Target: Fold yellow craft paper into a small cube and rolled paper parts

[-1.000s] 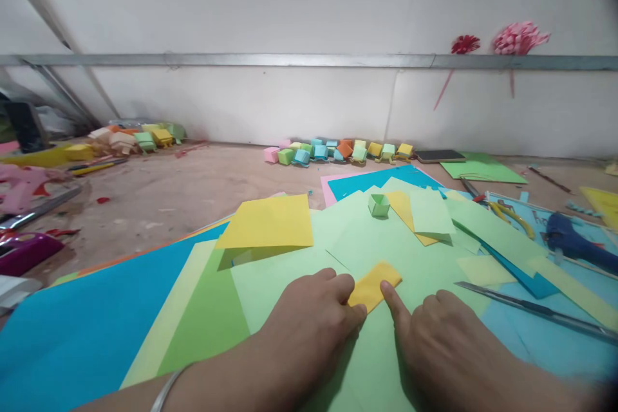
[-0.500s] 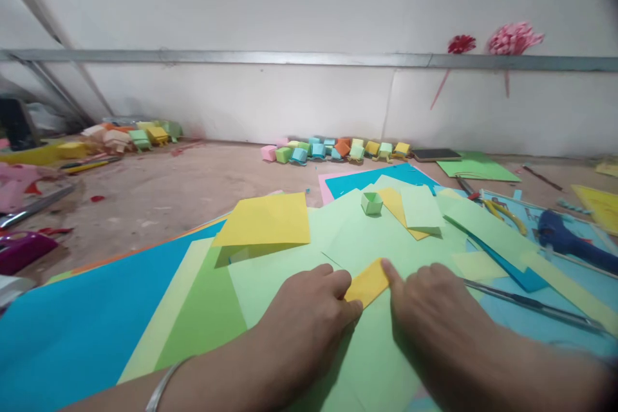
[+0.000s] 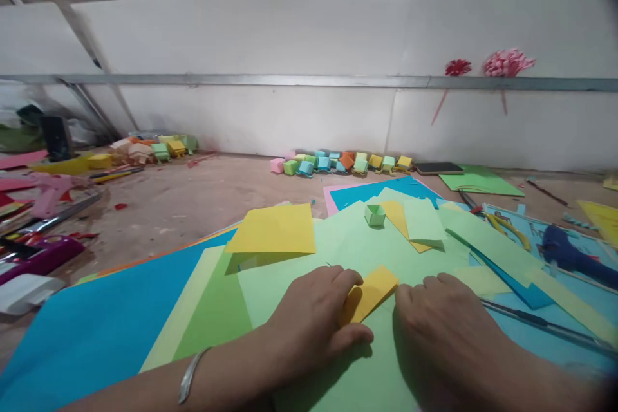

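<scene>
Lower centre of the frame: left hand [image 3: 313, 322], curled, gripping the left end of a folded yellow piece [image 3: 371, 291], fingers on top, thumb at the near edge. Bangle [image 3: 190, 374] on that wrist, lower left. Just to the right: right hand [image 3: 444, 328], seen from behind, fingers bent, one fingertip touching the right end of the yellow piece; cannot tell whether gripping or only pressing. Yellow piece resting on a pale green sheet [image 3: 357, 244], aslant from lower left to upper right.

Beyond the hands, centre: a yellow sheet [image 3: 275, 228], its near edge lifted off the paper below. Right of it, a small green box [image 3: 375, 214] standing on the pale green sheet. Lower left: a wide blue sheet [image 3: 96, 322], partly under the greens. Lower right: a metal tool [image 3: 545, 326] lying aslant, near the right hand but apart. Above it, a blue glue gun [image 3: 574, 256].

Farther back, along the wall, centre: a row of boxes [image 3: 342, 162] in many colours, a dark slab [image 3: 438, 168] just right of the row. Left edge: a purple tool [image 3: 38, 256]. Upper right, on the wall: two paper flowers [image 3: 506, 63], one pink, one red.
</scene>
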`<state>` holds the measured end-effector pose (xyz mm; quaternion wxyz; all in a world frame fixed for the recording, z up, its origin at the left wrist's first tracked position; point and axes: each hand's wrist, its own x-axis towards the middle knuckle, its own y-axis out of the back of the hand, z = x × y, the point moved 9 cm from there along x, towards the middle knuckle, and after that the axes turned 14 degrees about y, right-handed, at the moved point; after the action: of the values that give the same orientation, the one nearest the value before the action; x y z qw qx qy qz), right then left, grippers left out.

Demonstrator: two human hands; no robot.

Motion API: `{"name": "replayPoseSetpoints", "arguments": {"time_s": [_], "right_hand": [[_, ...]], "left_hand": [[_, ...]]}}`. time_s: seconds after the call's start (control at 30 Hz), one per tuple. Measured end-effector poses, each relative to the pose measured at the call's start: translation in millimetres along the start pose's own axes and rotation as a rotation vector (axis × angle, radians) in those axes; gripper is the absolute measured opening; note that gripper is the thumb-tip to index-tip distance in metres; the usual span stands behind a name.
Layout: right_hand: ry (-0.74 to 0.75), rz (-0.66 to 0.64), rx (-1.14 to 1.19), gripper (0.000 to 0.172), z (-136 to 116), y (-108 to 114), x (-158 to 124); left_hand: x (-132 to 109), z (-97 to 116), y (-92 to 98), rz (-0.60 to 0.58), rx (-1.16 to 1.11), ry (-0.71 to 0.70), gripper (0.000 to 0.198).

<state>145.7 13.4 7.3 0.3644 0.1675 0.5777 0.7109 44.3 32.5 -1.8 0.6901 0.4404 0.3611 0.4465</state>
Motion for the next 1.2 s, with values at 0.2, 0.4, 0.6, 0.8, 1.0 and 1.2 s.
{"name": "replayPoseSetpoints", "arguments": {"time_s": [0.2, 0.4, 0.6, 0.8, 1.0, 1.2], "right_hand": [[0.089, 0.273, -0.189, 0.032, -11, 12, -2], [0.109, 0.533, -0.151, 0.016, -6, 22, 0], [0.183, 0.514, 0.040, 0.018, 6, 5, 17], [0.060, 0.434, 0.324, 0.015, 19, -9, 26], [0.060, 0.436, 0.345, 0.025, 19, 7, 19], [0.289, 0.431, 0.004, 0.013, -18, 20, -7]], "left_hand": [[-3, 0, 1.4, 0.020, -0.056, 0.012, 0.031], [4, -7, 5.7, -0.035, -0.192, 0.054, 0.033], [14, -20, 15.4, 0.034, -0.187, 0.140, 0.029], [17, -16, 14.4, 0.057, -0.094, 0.070, 0.017], [18, -18, 12.5, 0.045, -0.138, 0.063, 0.022], [18, -18, 17.0, 0.063, -0.130, 0.085, 0.021]]}}
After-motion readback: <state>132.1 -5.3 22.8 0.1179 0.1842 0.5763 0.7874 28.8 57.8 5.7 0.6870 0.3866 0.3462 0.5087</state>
